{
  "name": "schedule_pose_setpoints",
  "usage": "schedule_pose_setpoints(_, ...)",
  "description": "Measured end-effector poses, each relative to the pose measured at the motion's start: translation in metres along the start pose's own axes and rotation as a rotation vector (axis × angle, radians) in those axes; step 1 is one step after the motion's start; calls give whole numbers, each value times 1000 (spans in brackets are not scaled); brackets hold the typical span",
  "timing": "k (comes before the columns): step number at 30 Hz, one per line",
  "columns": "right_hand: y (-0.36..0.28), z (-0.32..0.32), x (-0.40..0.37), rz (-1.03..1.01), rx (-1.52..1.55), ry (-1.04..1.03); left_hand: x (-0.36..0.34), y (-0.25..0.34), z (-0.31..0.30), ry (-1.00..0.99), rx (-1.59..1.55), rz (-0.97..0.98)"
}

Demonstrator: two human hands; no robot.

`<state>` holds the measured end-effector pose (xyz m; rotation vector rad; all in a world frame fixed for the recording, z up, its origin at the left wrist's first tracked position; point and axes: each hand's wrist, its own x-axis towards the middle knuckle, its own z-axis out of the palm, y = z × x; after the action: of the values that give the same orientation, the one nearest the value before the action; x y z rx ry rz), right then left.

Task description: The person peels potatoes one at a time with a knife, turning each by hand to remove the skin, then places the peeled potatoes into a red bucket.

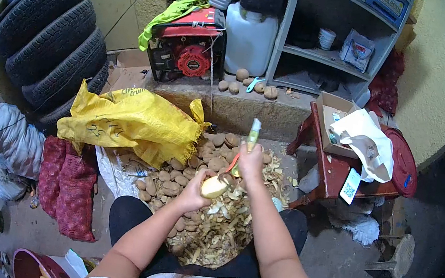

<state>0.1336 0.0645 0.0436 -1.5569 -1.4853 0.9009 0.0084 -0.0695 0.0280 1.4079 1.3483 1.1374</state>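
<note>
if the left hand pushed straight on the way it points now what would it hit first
Beyond the peeled, pale-yellow oval potato in the left hand, probably the green-handled peeler with an orange part, held in the right hand; depth is unclear.

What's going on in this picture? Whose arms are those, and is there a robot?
No robot here! Those arms belong to a person. There's just one picture, taken by a camera worn on the person's head, looking forward and down. That's why the arms come up from the bottom.

The left hand holds a potato that looks mostly peeled. The right hand holds a peeler close to it.

On the floor, between the person's legs and beyond, are brown unpeeled potatoes and lots of peelings. A yellow sack lies beside them.
</note>
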Motion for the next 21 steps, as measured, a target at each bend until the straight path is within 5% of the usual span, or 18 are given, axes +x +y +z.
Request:
schedule_pose_setpoints(4,23,-18,30,56,-64,153,2,-7,-9,-85,-361,-11)
schedule_pose_setpoints(6,29,-10,38,21,-71,154,0,1,-12,-121,-948,-241)
schedule_pose_setpoints(16,-6,6,1,-159,147,29,5,-5,-3,-132,-992,-205)
schedule_pose_setpoints(21,12,-1,20,48,62,142,2,-3,-11,-223,-914,-120)
